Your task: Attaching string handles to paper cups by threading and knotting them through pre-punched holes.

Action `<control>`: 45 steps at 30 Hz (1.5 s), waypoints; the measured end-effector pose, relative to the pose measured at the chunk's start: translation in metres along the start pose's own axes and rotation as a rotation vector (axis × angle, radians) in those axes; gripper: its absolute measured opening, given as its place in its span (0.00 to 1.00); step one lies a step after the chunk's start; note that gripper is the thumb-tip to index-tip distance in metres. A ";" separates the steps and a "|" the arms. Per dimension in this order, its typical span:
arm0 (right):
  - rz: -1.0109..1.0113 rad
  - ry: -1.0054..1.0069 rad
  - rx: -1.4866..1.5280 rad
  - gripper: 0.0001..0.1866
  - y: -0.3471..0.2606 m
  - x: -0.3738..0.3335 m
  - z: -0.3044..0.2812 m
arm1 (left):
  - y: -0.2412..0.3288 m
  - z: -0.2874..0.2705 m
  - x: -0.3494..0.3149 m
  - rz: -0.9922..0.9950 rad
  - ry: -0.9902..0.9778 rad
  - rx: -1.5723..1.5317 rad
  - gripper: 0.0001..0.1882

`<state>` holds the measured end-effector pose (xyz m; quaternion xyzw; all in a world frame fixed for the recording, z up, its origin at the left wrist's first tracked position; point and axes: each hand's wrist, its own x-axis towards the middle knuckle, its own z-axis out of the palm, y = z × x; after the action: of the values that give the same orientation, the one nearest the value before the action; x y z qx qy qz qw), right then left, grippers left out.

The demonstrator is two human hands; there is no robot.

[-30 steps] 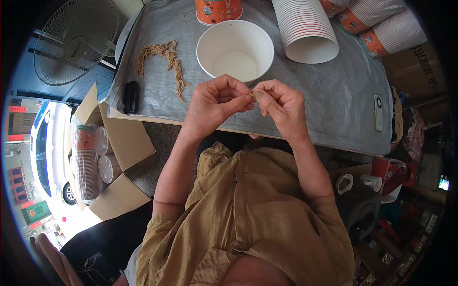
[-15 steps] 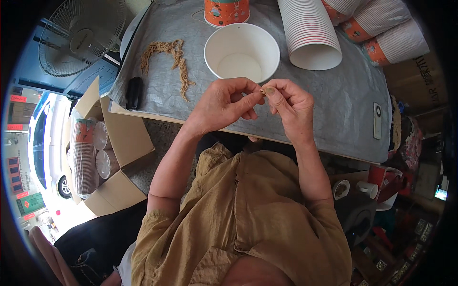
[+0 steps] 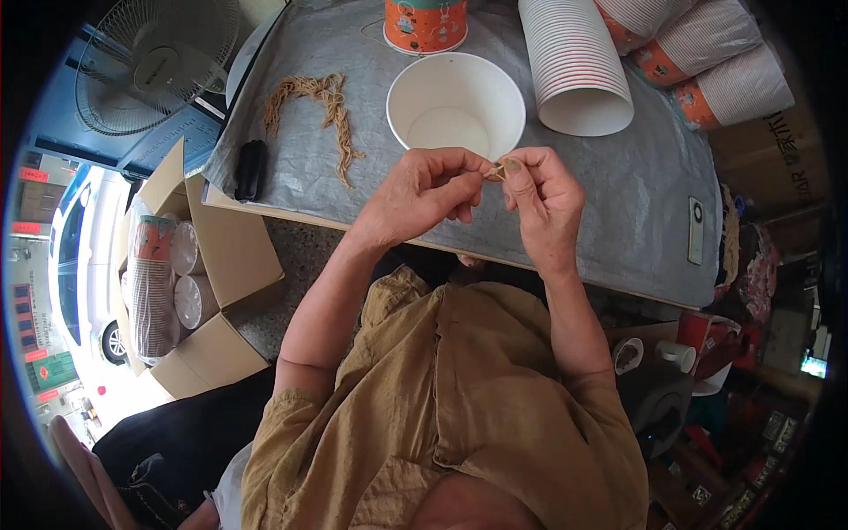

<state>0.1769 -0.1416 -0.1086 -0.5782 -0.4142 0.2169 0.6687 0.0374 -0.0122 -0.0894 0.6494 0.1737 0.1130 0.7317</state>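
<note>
A short piece of thin tan string (image 3: 497, 171) shows between my fingertips, forming what looks like a small loop. One side of it is pinched in my left hand (image 3: 417, 196), the other between thumb and forefinger of my right hand (image 3: 549, 201). Both hands are over the near part of the grey-covered table (image 3: 601, 212). Just beyond them stands a white paper bucket (image 3: 455, 78), open end up, its near rim close to my fingers. Left of the bucket lies a loose bundle of tan strings (image 3: 336, 115).
An orange printed bucket (image 3: 426, 28) stands behind the white one. Nested white buckets (image 3: 579, 66) lie at the back right, near wrapped stacks (image 3: 742, 84). A black object (image 3: 251, 170) and a pale flat tool (image 3: 696, 230) rest on the table. An open carton (image 3: 231, 238) stands left.
My fingertips have parted slightly, and more of the string shows between them as a small loop. The whole view has shifted a little; the bucket and string bundle stay in place.
</note>
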 end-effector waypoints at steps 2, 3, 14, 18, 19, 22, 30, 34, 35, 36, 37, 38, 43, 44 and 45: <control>0.009 0.015 0.010 0.07 -0.001 0.000 0.001 | 0.001 0.001 -0.001 -0.010 0.001 -0.010 0.13; -0.004 0.025 0.002 0.07 0.000 0.001 0.000 | 0.001 0.001 -0.001 0.000 0.003 -0.012 0.13; -0.036 0.088 -0.006 0.06 -0.002 -0.001 0.000 | 0.001 0.005 -0.001 0.068 0.055 -0.006 0.12; -0.035 0.065 -0.023 0.05 -0.007 -0.003 -0.003 | -0.001 0.010 0.001 0.142 0.094 0.049 0.09; -0.032 0.054 -0.003 0.05 -0.009 -0.004 -0.004 | -0.003 0.011 0.001 0.179 0.111 0.056 0.08; 0.015 -0.025 -0.057 0.05 -0.011 -0.006 -0.017 | -0.011 0.016 0.001 0.295 0.188 0.098 0.07; 0.051 -0.132 -0.116 0.05 -0.011 -0.021 -0.044 | -0.003 0.017 -0.007 0.450 0.204 0.469 0.04; -0.042 -0.091 -0.104 0.05 -0.022 -0.021 -0.043 | -0.015 0.022 -0.009 0.571 0.249 0.578 0.06; -0.055 -0.075 -0.082 0.04 -0.027 -0.023 -0.042 | -0.018 0.024 -0.009 0.608 0.281 0.573 0.06; -0.067 -0.059 -0.062 0.04 -0.032 -0.024 -0.043 | -0.020 0.027 -0.009 0.587 0.293 0.535 0.06; -0.069 -0.026 -0.061 0.02 -0.036 -0.026 -0.044 | -0.021 0.029 -0.009 0.570 0.308 0.501 0.05; -0.087 -0.017 -0.026 0.01 -0.038 -0.028 -0.047 | -0.025 0.031 -0.009 0.590 0.330 0.494 0.05; -0.200 0.082 0.045 0.01 -0.046 -0.039 -0.055 | -0.038 0.031 -0.009 0.594 0.404 0.616 0.07; -0.208 0.076 0.048 0.01 -0.048 -0.040 -0.056 | -0.039 0.031 -0.010 0.596 0.408 0.673 0.07; -0.236 0.085 0.061 0.02 -0.051 -0.041 -0.058 | -0.037 0.031 -0.012 0.534 0.397 0.684 0.07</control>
<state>0.1911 -0.2197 -0.0716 -0.5135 -0.4441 0.1245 0.7236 0.0366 -0.0496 -0.1217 0.8407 0.1643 0.3554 0.3740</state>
